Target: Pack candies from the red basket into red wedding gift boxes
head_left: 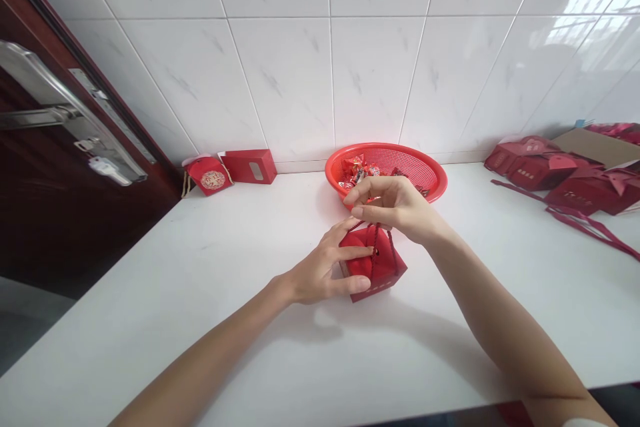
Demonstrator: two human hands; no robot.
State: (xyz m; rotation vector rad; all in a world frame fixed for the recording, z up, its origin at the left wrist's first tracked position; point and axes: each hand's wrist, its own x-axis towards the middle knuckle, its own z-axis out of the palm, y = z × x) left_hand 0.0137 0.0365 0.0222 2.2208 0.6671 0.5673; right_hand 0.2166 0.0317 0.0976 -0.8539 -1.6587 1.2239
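A small red gift box (pixel 387 269) with dark red cord handles stands on the white table in front of me. My left hand (pixel 333 265) lies around its left side, thumb on the front and fingers over the top, steadying it. Above the box, my right hand (pixel 387 203) pinches the cord handles (pixel 376 240), which rise from the box top. Part of the box's left side is hidden by my left hand. Just behind is a red plastic basket (pixel 435 180) holding wrapped candies (pixel 356 167), partly covered by my right hand.
At the back left sit a red pouch with a gold emblem (pixel 213 179) and a red box with a small window (pixel 253 167). Several dark red boxes (pixel 535 170) with bows and a loose ribbon (pixel 590 223) lie right. A brown door (pixel 45 180) borders the table's left.
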